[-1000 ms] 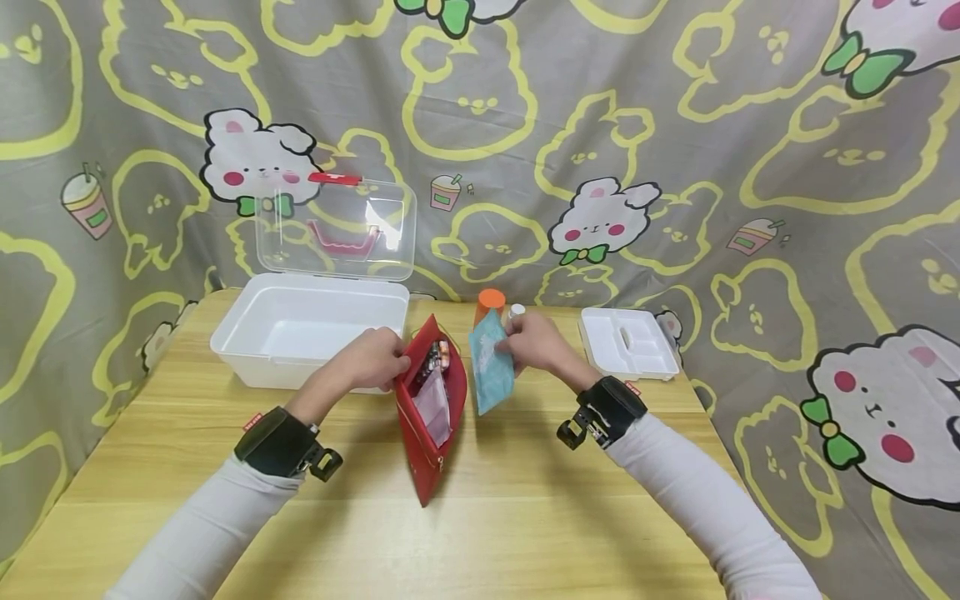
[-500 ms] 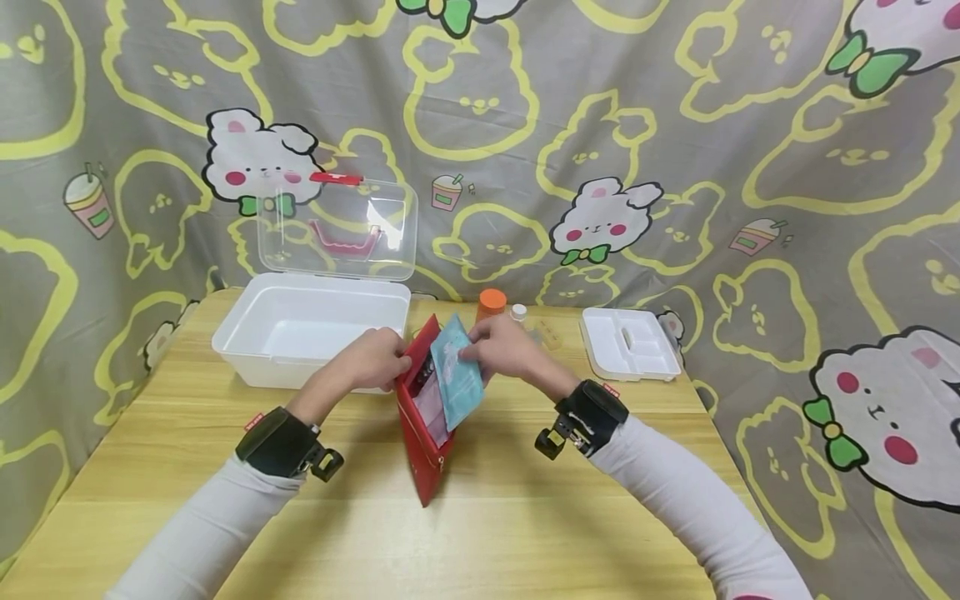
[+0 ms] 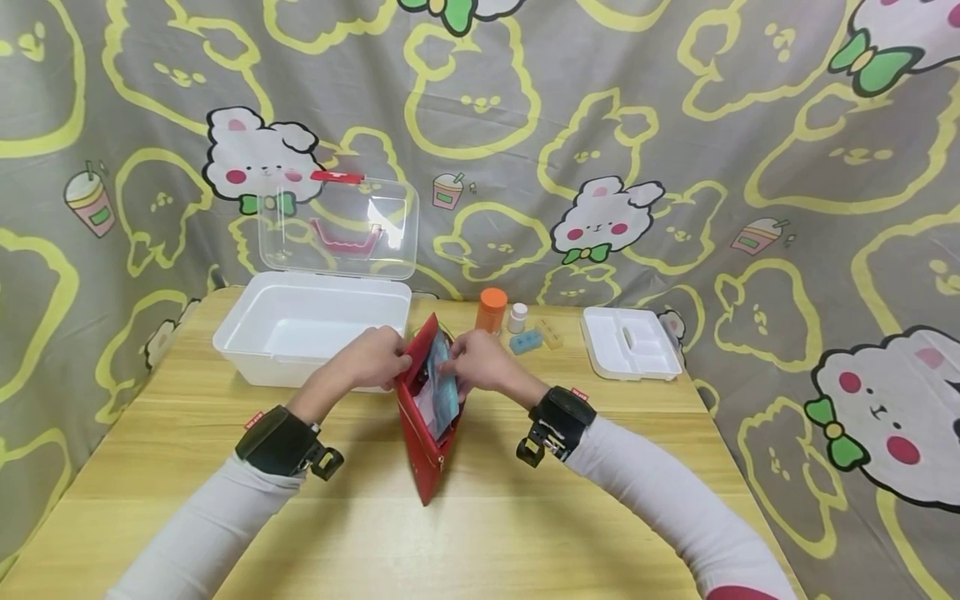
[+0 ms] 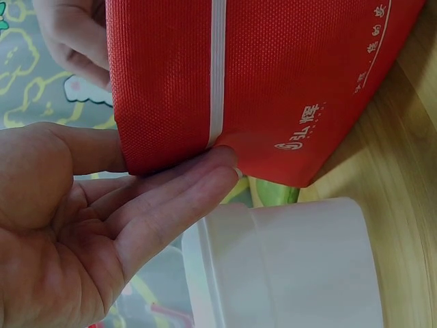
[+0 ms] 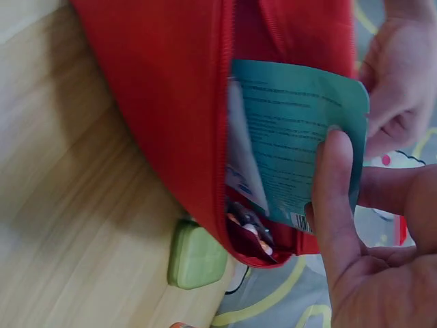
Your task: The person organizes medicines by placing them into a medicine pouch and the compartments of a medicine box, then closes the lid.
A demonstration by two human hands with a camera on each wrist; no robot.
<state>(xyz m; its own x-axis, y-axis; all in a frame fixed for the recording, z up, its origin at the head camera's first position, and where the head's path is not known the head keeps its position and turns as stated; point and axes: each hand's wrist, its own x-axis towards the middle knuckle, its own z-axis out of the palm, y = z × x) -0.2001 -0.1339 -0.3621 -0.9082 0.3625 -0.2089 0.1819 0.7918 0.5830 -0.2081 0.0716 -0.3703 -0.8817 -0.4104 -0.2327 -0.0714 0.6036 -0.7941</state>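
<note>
Head view, centre: left hand (image 3: 377,357) pinches the red pouch (image 3: 426,473), right hand (image 3: 482,360) pinches the teal packet (image 3: 447,398); spreading the pouch wide should prevent snagging.

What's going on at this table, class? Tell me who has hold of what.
A person's left hand grips the edge of an open red fabric zip pouch, while the right hand pinches a flat teal rectangular packet, which is partly inside it. Left of the pouch stands a white plastic box, its clear lid raised; an orange cylindrical bottle stands behind.
</note>
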